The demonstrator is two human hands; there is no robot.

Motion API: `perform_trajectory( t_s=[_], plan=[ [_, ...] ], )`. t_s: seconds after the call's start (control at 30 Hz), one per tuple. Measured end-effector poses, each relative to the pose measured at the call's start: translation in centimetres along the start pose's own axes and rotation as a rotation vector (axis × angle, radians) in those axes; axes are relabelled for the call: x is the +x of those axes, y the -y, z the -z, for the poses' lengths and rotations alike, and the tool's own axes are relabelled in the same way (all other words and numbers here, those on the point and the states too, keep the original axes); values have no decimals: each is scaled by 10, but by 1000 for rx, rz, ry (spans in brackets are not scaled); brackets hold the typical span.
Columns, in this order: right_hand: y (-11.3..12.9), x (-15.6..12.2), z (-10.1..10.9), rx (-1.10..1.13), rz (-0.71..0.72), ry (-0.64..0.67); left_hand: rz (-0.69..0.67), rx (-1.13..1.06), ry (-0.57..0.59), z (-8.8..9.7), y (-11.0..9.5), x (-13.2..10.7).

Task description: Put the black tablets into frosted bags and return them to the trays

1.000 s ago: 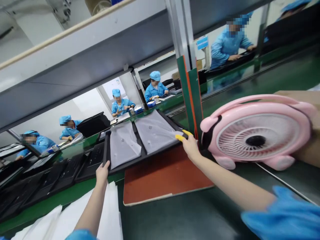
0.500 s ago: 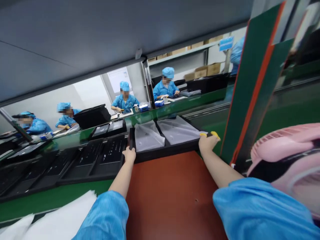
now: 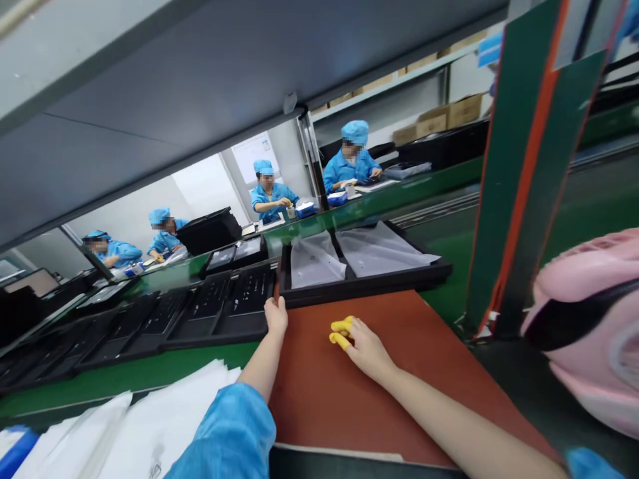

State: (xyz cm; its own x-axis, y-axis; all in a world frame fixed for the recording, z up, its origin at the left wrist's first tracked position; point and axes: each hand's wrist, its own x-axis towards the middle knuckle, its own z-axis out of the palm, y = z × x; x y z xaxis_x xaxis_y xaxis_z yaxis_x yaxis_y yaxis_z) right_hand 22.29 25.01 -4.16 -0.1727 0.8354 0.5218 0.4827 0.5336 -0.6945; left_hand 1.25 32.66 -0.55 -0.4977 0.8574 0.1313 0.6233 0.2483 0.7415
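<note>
A black tray (image 3: pixel 369 287) with two white bagged items (image 3: pixel 315 259) lies on the green belt, right behind a red mat (image 3: pixel 414 346). My left hand (image 3: pixel 276 316) is closed on the tray's near left corner. My right hand (image 3: pixel 362 344), with yellow finger cots (image 3: pixel 341 330) on two fingertips, hovers low over the red mat, a little in front of the tray. Its fingers are loosely stretched and hold nothing.
Left of the tray a row of black trays with keyboards (image 3: pixel 200 309) lines the belt. White bags (image 3: pixel 150 426) are stacked at lower left. A pink fan (image 3: pixel 594 332) and a green post (image 3: pixel 519 186) stand at the right. Several co-workers in blue (image 3: pixel 349 166) sit across the line.
My right hand has let go of the tray's right corner and drawn back over the red mat. My left hand stays on the tray's left corner.
</note>
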Motion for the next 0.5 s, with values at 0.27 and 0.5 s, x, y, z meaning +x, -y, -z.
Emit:
perform_trajectory(
  t_s=[0.27, 0.5],
  plan=[
    [-15, 7, -3, -48, -107, 78, 91, 433, 102, 32, 22, 36],
    [-14, 10, 0, -146, -144, 123, 75, 535, 172, 33, 11, 10]
  ],
)
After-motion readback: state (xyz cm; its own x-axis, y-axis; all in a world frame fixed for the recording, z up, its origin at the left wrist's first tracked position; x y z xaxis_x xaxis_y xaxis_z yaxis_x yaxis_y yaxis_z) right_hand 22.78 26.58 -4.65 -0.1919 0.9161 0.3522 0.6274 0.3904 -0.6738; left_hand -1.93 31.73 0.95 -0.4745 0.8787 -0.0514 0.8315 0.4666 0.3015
